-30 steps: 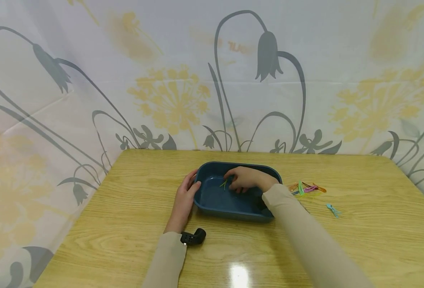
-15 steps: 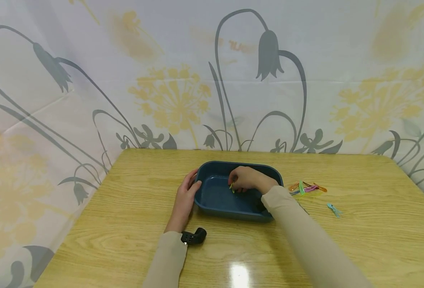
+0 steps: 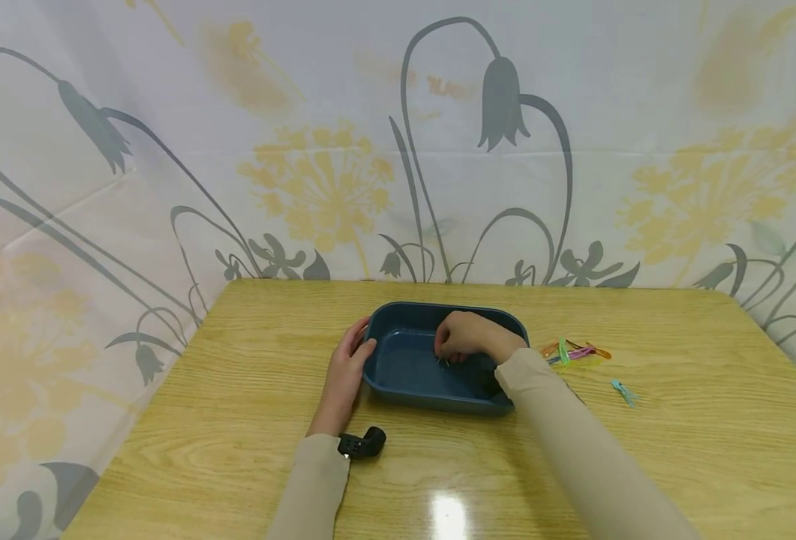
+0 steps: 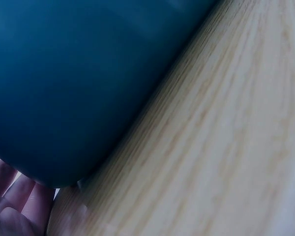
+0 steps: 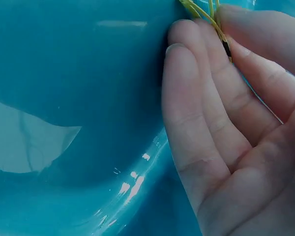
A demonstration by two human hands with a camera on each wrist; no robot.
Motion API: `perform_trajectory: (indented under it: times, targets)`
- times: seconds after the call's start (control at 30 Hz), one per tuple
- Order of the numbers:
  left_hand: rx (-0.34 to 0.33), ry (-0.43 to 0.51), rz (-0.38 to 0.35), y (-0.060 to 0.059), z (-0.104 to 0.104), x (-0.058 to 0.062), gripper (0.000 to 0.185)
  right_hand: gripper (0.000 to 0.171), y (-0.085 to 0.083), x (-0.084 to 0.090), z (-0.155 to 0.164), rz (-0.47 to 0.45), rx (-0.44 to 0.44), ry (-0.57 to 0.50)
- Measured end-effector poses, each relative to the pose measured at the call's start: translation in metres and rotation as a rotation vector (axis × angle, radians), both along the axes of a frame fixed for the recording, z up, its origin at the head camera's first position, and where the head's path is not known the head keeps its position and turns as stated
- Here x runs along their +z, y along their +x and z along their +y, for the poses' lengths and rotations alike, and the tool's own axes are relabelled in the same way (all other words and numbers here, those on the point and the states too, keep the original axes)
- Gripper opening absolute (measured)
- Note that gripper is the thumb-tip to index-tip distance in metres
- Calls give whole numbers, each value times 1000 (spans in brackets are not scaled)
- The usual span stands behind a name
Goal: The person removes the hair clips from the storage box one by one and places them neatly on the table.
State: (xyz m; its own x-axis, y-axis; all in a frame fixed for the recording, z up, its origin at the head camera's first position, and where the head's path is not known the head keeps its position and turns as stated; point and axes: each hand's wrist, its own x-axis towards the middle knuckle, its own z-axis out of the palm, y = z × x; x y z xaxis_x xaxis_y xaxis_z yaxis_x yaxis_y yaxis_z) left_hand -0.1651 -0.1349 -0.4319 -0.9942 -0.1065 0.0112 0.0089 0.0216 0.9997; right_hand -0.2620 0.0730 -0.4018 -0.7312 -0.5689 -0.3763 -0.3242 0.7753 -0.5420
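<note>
Inside the blue tray (image 3: 398, 375) (fingertips pinching), right hand (image 3: 468, 337) holds yellow-green clip (image 5: 206, 14).

- Even, bright light from overhead; a white glare spot sits on the table (image 3: 449, 516) near its front edge.
- Shadows are soft and faint.
- The head view bows towards its edges.
- Both wrist views are very close and soft; the tray (image 5: 78, 98) shows small glints.

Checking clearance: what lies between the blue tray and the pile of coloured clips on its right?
Head view: only bare table between tray and clips.
</note>
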Motion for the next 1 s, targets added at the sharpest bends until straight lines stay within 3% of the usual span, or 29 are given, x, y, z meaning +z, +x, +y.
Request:
perform_trajectory:
  times: [0.3, 0.57, 1.0]
  targets:
    - [6, 10, -10, 0, 1, 1, 44, 12, 2, 8, 3, 97, -16, -15]
    - [8, 9, -14, 1, 1, 2, 44, 9, 5, 19, 12, 56, -84, -109]
    - [12, -29, -17, 2, 2, 1, 45, 20, 15, 31, 33, 78, -77, -251]
